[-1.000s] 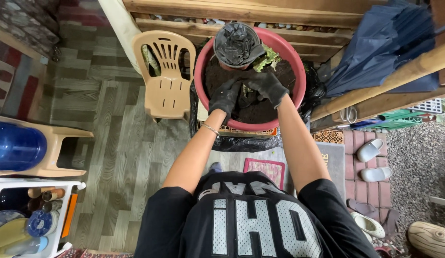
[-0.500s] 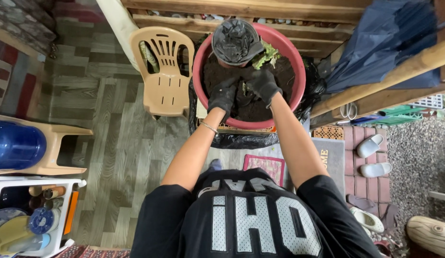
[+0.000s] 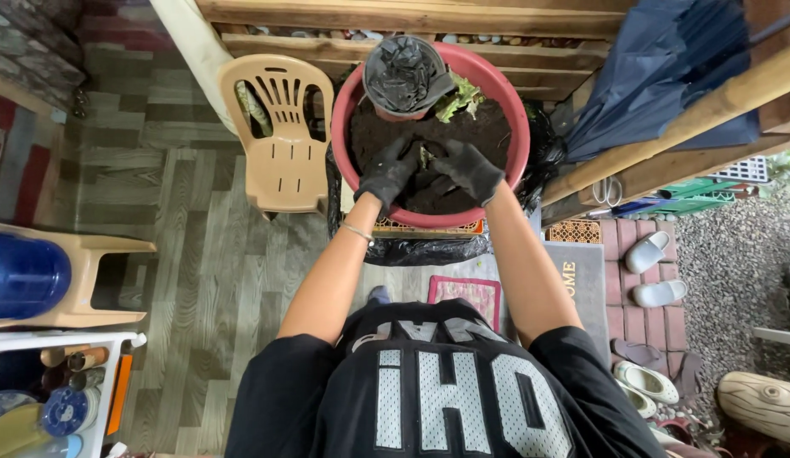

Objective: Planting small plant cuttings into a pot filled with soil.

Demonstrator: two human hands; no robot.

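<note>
Directly ahead, both black-gloved hands, left hand and right hand, press spread fingers into dark soil inside a round red basin, flanking a small pale green seedling that stands upright between them, about equally near each, gripped by neither.

A small green seedling stands in the middle of dark soil, its pale leaves just showing between two black-gloved hands. The soil fills a wide, round red basin nearly to the rim and looks loose and crumbly. The left hand and the right hand lie palm down on the soil, fingers spread, pressed close on either side of the seedling.
</note>
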